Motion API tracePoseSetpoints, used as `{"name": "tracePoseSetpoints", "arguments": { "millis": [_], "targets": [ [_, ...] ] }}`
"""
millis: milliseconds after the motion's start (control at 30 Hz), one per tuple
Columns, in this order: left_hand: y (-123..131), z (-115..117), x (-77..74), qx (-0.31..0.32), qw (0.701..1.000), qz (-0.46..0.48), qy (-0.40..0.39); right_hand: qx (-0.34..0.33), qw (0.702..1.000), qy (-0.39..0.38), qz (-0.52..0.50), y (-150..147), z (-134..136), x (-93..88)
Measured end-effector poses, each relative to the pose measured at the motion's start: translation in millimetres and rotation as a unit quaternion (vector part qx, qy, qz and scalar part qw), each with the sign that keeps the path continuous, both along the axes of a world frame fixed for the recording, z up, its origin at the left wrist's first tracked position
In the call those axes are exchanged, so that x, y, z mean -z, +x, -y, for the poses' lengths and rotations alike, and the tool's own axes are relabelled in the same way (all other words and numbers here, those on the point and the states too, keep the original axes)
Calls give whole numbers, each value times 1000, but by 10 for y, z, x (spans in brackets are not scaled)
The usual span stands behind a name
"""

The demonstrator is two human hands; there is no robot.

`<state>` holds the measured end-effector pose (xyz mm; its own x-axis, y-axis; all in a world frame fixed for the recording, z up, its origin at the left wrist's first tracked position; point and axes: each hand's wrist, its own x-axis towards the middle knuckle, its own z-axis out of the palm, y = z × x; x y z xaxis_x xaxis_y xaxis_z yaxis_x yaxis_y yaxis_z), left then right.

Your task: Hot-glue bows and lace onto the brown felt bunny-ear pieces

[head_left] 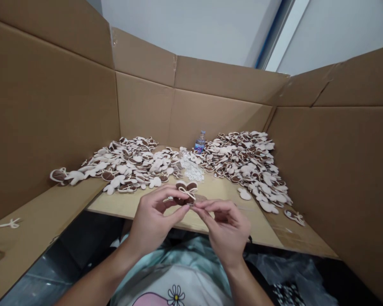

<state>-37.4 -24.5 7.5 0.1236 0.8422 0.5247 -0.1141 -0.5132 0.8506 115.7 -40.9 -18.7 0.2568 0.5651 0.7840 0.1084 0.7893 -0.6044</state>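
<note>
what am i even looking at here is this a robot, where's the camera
No robot here: these are a person's own bare hands, the left hand and the right hand. The single picture comes from a camera worn on their head, looking forward and down. Together they hold a small brown-and-cream piece tied with a cream bow. Beyond it, on a wooden board, lie a left heap and a right heap of similar pieces, plus a water bottle. Cardboard walls surround the board.

Two hands: left hand (151,221), right hand (226,231). One bow-tied cutout (185,193) between them. Two cutout heaps (127,161). One plastic water bottle (200,142).
</note>
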Motion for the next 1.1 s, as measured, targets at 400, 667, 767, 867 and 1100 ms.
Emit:
{"name": "tracePoseSetpoints", "arguments": {
  "millis": [400, 667, 767, 867, 1100],
  "targets": [
    [12, 47, -52, -3, 1000, 5, -4, 14, 999, -35, -33, -21, 62, -91],
    [-6, 77, -59, 44, 998, 10, -45, -67, 985, -130, -87, 7, 69, -140],
    [-32, 51, -52, 77, 994, 5, -74, -162, 960, -190, -125, 51, 21, -106],
    [-66, 11, -25, 97, 992, -12, -79, -241, 932, -230, -146, 122, -33, -81],
    [-80, -77, 17, 123, 987, 22, -105, -211, 948, -216, -105, 372, -45, -89]
  ]
}}
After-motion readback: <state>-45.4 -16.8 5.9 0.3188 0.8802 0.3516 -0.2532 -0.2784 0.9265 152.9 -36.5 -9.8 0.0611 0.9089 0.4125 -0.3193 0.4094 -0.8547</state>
